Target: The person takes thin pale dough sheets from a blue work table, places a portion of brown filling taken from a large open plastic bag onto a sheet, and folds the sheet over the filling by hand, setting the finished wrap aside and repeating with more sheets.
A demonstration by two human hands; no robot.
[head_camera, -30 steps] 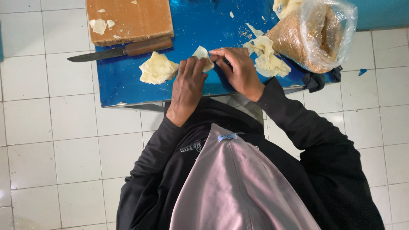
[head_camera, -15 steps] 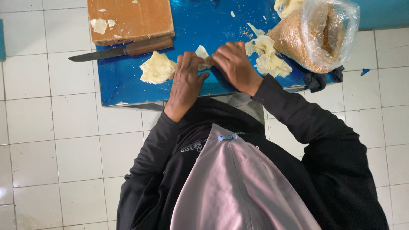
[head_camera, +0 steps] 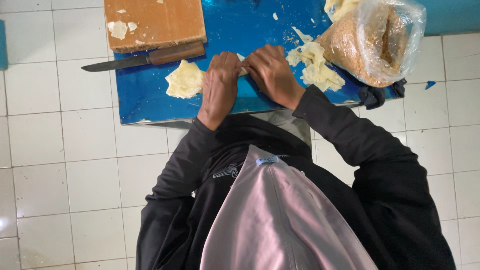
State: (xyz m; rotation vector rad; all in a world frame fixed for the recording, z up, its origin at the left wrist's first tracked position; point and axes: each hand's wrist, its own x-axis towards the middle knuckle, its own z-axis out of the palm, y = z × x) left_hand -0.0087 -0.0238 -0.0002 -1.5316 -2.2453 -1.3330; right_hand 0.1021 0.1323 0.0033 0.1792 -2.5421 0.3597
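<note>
My left hand [head_camera: 220, 82] and my right hand [head_camera: 272, 72] meet over a small pale dough piece [head_camera: 242, 65] on the blue table [head_camera: 145, 102]; both pinch it, and most of it is hidden under my fingers. A flat pale dough sheet [head_camera: 184, 80] lies just left of my left hand. A pile of torn dough scraps [head_camera: 317, 67] sits right of my right hand. Beyond them stands a clear plastic bag of brown crumbly filling [head_camera: 372, 42].
A wooden-handled knife [head_camera: 150, 57] lies at the table's far left, blade pointing left past the edge. Behind it rests a wooden cutting board [head_camera: 155, 22] with dough bits. A dark cloth [head_camera: 377, 95] hangs at the right table edge. White tiled floor [head_camera: 60, 150] surrounds the table.
My two hands have come closer together over the small dough piece, so that it is now nearly covered. The knife, board and bag have not moved.
</note>
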